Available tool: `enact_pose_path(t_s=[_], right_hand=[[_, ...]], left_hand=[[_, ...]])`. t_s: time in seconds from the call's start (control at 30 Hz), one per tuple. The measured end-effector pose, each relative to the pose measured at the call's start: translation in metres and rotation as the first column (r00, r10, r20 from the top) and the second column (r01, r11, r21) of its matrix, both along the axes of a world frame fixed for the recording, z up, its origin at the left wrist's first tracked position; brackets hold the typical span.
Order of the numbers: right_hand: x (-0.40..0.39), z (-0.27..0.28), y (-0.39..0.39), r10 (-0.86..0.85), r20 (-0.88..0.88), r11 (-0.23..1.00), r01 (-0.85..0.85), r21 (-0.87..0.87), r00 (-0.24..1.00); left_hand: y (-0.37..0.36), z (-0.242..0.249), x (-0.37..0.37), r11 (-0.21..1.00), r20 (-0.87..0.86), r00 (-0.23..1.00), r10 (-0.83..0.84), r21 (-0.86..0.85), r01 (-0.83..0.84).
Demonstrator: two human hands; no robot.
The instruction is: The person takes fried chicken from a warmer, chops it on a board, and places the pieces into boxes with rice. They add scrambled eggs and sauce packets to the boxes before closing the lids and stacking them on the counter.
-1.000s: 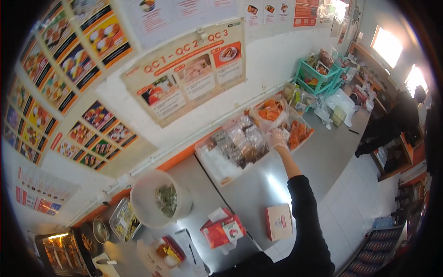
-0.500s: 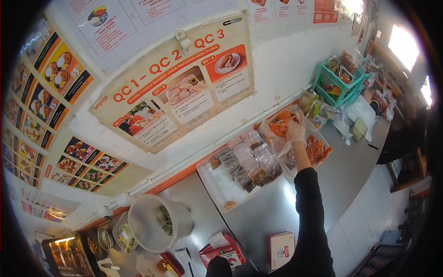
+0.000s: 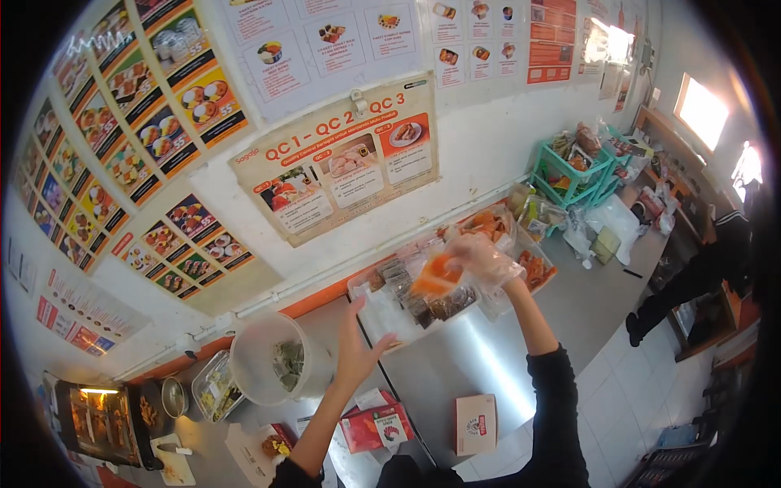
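Observation:
My right hand (image 3: pixel 480 259), in a clear plastic glove, holds a small packet of orange-red sauce (image 3: pixel 438 275) above a white tray (image 3: pixel 443 328) of dark sauce packets (image 3: pixel 415 294). Behind and to the right of it lie more orange packets (image 3: pixel 488 226). My left hand (image 3: pixel 360 350) is bare, its thumb and fingers apart, holding nothing, near the tray's left end. A red printed box (image 3: pixel 376 427) lies below my left hand, and a white box (image 3: pixel 476 424) stands to its right.
A round plastic tub (image 3: pixel 268 362) with green packets is left of my left hand. Farther left are a foil tray (image 3: pixel 218 386) and a lit display warmer (image 3: pixel 99 423). Green baskets (image 3: pixel 572 172) stand at the back right. A person in dark clothes (image 3: pixel 700 272) is at the far right.
My right hand has come out of the orange packets and moved left with one packet. My left hand and forearm have come into view. The view has shifted, and the person at the right shows more.

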State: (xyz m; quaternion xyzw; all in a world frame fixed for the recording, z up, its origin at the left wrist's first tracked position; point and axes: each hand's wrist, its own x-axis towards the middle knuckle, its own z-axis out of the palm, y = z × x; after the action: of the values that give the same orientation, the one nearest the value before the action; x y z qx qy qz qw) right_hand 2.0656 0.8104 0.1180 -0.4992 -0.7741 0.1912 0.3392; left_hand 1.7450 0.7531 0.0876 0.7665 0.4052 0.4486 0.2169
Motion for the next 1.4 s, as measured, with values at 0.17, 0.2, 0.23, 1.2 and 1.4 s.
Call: enact_pose_path(t_s=[0.17, 0.2, 0.23, 1.2, 1.4], right_hand=[[-0.050, 0.036, -0.068, 0.007, -0.478, 0.970, -0.123, -0.212, 0.878], [-0.062, 0.033, -0.083, -0.103, -0.666, 0.956, -0.110, -0.270, 0.738], [-0.084, 0.042, -0.109, -0.294, -0.907, 0.906, -0.213, -0.365, 0.301], [-0.136, -0.050, -0.196, 0.202, 0.312, 0.973, -0.226, 0.044, 0.928], [-0.123, -0.049, -0.218, 0.054, 0.303, 0.970, -0.122, 0.212, 0.951]], left_hand=[[-0.007, 0.037, 0.036, 0.746, 0.321, 0.898, -0.300, -0.507, 0.430], [-0.019, 0.043, 0.039, 0.758, 0.379, 0.897, -0.229, -0.509, 0.408], [-0.030, 0.046, 0.041, 0.769, 0.434, 0.887, -0.158, -0.509, 0.386], [-0.093, -0.059, -0.027, 0.652, 0.196, 0.933, -0.302, -0.671, 0.352], [-0.070, -0.052, -0.062, 0.822, -0.031, 0.996, -0.080, -0.568, 0.048]])
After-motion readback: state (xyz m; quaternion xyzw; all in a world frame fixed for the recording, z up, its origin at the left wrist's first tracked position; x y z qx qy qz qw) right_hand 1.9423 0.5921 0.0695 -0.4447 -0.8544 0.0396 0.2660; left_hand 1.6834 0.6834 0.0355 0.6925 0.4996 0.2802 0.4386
